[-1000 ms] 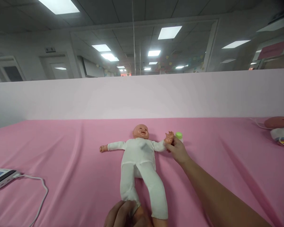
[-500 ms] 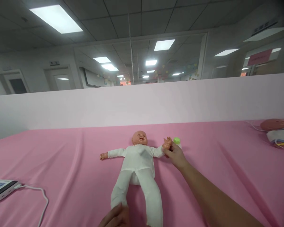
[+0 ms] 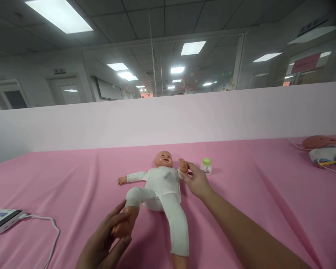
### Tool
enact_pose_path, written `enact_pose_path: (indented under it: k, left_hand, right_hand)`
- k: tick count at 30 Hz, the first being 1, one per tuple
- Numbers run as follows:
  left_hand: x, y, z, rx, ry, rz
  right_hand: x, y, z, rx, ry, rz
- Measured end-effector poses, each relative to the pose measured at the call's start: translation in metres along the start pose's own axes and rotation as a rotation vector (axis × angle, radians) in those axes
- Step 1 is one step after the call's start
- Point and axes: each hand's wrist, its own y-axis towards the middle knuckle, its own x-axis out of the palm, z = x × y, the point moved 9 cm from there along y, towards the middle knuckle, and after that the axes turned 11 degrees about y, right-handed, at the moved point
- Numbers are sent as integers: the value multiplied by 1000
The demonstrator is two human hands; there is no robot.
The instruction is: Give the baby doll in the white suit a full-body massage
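Note:
A baby doll (image 3: 162, 183) in a white cloth suit lies on its back on the pink sheet (image 3: 238, 179), head toward the far wall. My left hand (image 3: 108, 233) is closed around the doll's foot on the left of the view, and that leg is bent at the knee and turned outward. With my right hand (image 3: 196, 181) I grip the doll's hand on the right of the view, its arm bent up near the head. The doll's other arm lies stretched out to the left. Its other leg points toward me, the foot cut off by the frame's bottom edge.
A small bottle with a green cap (image 3: 206, 167) stands just right of my right hand. At the left edge lies a white device (image 3: 4, 220) with a cable. Another doll (image 3: 322, 142) lies at the far right. A low white wall (image 3: 156, 123) bounds the back.
My left hand has raised the doll's foot into view, bending its leg outward. My right hand has brought the doll's hand inward toward its head, uncovering the bottle.

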Motion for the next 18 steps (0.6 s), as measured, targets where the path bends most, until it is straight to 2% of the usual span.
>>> enact_pose_path:
  k: [5, 10, 14, 16, 18]
  left_hand:
    - [33, 60, -8, -139, -187, -105]
    - [74, 109, -11, -180, -310, -251]
    - [93, 123, -14, -206, -382, -289]
    - [91, 120, -12, -219, -390, -291]
    - [81, 111, -9, -230, -378, -273]
  right_hand:
    - [43, -15, -28, -221, -225, -215]
    - [70, -24, -25, -357, -399, -359]
    - [72, -23, -24, -349, -419, -365]
    - [65, -22, -27, -330, -359, -346]
    - [52, -18, -27, -271, -266, -297]
